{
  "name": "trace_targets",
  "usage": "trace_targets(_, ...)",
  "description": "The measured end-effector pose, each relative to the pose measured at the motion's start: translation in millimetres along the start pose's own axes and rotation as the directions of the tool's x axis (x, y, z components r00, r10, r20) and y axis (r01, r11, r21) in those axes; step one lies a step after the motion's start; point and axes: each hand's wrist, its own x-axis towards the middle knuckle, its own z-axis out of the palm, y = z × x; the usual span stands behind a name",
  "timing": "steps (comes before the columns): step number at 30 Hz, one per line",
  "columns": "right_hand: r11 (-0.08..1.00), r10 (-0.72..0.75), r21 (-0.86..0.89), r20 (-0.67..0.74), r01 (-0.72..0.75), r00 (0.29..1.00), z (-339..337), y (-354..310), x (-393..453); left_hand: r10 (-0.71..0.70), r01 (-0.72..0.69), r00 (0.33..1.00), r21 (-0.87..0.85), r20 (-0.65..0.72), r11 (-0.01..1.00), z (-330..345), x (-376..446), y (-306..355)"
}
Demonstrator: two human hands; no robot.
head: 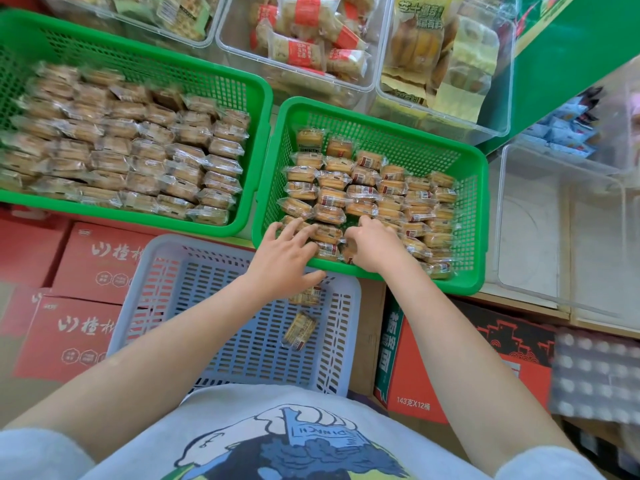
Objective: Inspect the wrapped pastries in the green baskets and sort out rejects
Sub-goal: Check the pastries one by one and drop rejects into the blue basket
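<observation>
1. Up at the left, the big green basket (131, 69) lies packed with wrapped pastries (138, 157).
2. Right of it, the smaller green basket (381, 123) holds more rows.
3. Below, a grey basket (242, 348) holds two pastries (300, 330).
4. Left hand (280, 258) rests with fingers (304, 232) spread wide on packets.
5. Right hand (375, 245) fingers curl around one pastry (349, 249).
</observation>
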Motion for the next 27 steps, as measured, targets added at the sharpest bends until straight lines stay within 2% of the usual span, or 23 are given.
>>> trace_targets(3, 0.999, -0.025, 0.045, 0.045, 0.023, 0.999, -0.9, 1.8, -0.3, 0.003, -0.003, 1.000, -0.003, 0.007, 1.000, 0.1, -0.4, -1.3)
trace_targets(8, 0.930, 0.021, 0.367, 0.027, -0.030, 0.999, -4.1, -5.6, -12.7, 0.027, -0.030, 0.999, -0.067, -0.043, 0.997, 0.4, -4.3, -5.6)
trace_targets(10, 0.929, 0.072, 0.366, -0.036, -0.054, 0.997, 0.9, -13.4, -14.1, 0.041, -0.046, 0.997, -0.078, -0.067, 0.996, 0.3, -5.6, -6.5)
trace_targets(13, 0.973, 0.121, 0.215, -0.154, -0.086, 0.981, 7.8, -25.3, -11.6, 0.043, -0.048, 0.996, -0.064, -0.083, 0.997, -0.9, -6.4, -5.1)
trace_targets(15, 0.982, 0.143, 0.147, -0.151, -0.121, 0.978, 9.6, -31.4, -6.0, 0.024, -0.029, 0.995, -0.053, -0.093, 0.998, -1.3, -8.8, -5.8)
trace_targets(17, 0.968, 0.172, 0.199, -0.081, -0.153, 0.982, 8.7, -34.9, -0.9, 0.004, -0.006, 0.995, -0.022, -0.098, 1.000, 0.1, -13.4, -8.3)
trace_targets(19, 0.933, 0.196, 0.308, 0.008, -0.189, 0.981, 6.2, -32.9, -0.6, 0.009, -0.008, 0.995, 0.009, -0.095, 1.000, 2.1, -18.7, -10.6)
trace_targets(24, 0.811, 0.165, 0.562, 0.050, -0.164, 0.985, -1.7, -21.5, -16.5, 0.013, -0.016, 0.998, -0.045, -0.068, 0.999, 0.9, -25.6, -12.0)
trace_targets(26, 0.709, 0.139, 0.683, 0.110, -0.177, 0.984, -6.1, -16.3, -22.7, 0.009, -0.014, 0.997, -0.074, -0.070, 0.997, -2.9, -27.1, -11.3)
trace_targets(27, 0.608, 0.120, 0.771, 0.149, -0.192, 0.981, -9.4, -13.9, -26.5, 0.004, -0.010, 0.998, -0.086, -0.068, 0.996, -4.3, -27.9, -11.1)
